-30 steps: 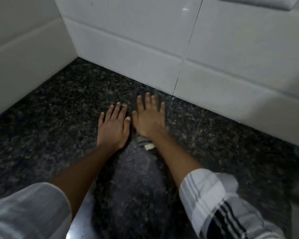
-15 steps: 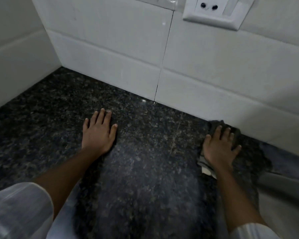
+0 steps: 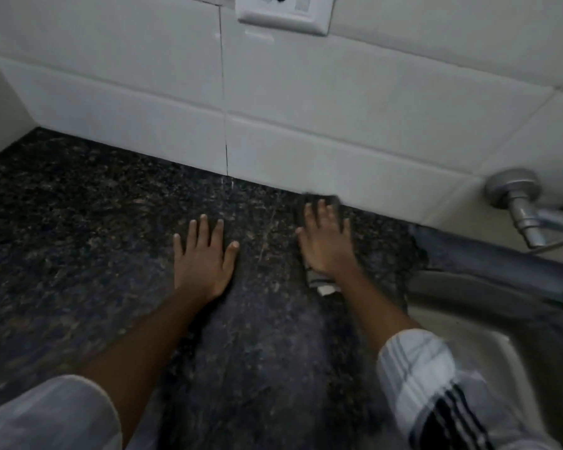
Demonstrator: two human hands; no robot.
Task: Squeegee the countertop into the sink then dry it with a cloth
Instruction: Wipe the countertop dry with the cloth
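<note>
The countertop (image 3: 78,241) was dark speckled stone, polished, with a dull sheen near the middle. Behind it the wall tiles (image 3: 306,102) were white and glossy, with thin grout lines. A white switch plate (image 3: 283,14) at the far wall looked like smooth plastic. The tap fitting (image 3: 520,203) at the far right was brushed grey metal. The sink (image 3: 488,336) seemed matt steel, though blurred. Under the right hand (image 3: 325,248) lay a dark grey cloth (image 3: 319,280), soft and matt.

My left hand (image 3: 202,258) flat on the dark countertop (image 3: 78,222), right hand (image 3: 325,245) flat atop the cloth (image 3: 319,280) near the sink (image 3: 488,323).
</note>
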